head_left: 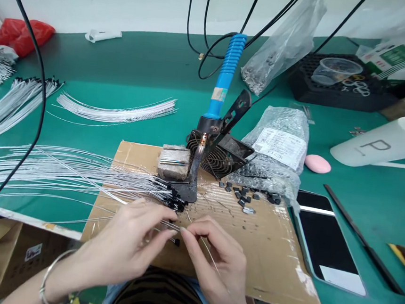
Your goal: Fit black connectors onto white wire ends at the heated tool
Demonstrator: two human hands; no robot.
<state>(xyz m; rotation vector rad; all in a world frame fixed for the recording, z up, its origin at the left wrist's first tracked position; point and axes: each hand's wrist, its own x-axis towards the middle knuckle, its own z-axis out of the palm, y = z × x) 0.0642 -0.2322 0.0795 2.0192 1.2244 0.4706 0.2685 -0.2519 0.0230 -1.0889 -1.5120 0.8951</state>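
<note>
Over the cardboard sheet (257,251), my left hand (131,235) pinches thin white wires near their black-tipped ends. Close on its right, my right hand (214,257) has thumb and forefinger pressed together on a thin wire, whose tail runs down across the palm. The fingertips of both hands nearly meet. Just beyond my left hand lies a bundle of white wires (80,172) with black connectors (177,201) at its right end. Small black housings (243,193) are scattered on the cardboard. A soldering iron with a blue handle (227,73) stands in a metal holder behind the hands.
A small fan (216,155) and a grey block (174,161) stand behind the hands. To the right are a bubble-wrap bag (277,144), a phone (329,239), a black tool (365,242) and a white cup (384,142). A black cable (43,90) hangs at the left.
</note>
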